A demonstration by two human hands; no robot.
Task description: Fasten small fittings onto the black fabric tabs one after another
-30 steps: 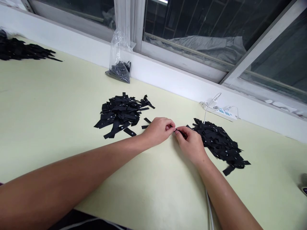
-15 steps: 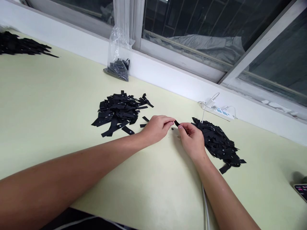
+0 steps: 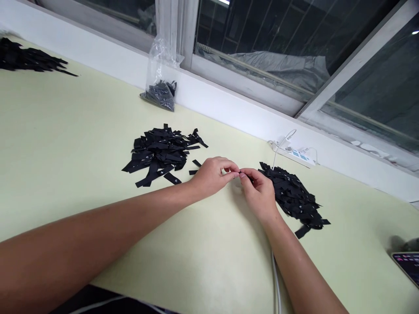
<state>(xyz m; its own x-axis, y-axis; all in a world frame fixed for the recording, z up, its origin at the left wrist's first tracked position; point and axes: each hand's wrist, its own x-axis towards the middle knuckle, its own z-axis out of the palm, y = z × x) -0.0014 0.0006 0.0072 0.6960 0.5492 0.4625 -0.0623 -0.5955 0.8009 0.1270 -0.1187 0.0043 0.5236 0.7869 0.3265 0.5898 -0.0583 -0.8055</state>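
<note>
My left hand (image 3: 214, 175) and my right hand (image 3: 260, 194) meet fingertip to fingertip above the table. A black fabric strip (image 3: 241, 172) is pinched in my right hand, mostly hidden by the fingers. The left thumb and forefinger are closed at its near end. To the left lies a loose pile of black fabric strips (image 3: 160, 150), some with small white marks. A second pile of such strips (image 3: 296, 196) lies just right of my right hand. A few single strips (image 3: 196, 163) lie beside my left wrist.
A clear plastic bag (image 3: 160, 93) with black pieces in it leans against the white ledge. Another dark pile (image 3: 29, 59) lies at far left. A white power strip (image 3: 293, 155) with cables stands behind the right pile. A phone-like screen (image 3: 407, 264) sits at the right edge.
My fingertips have come together, and the strip's end that stuck out between them is now mostly covered. The small dark ring on the table near them is now largely hidden. The view has shifted slightly.
</note>
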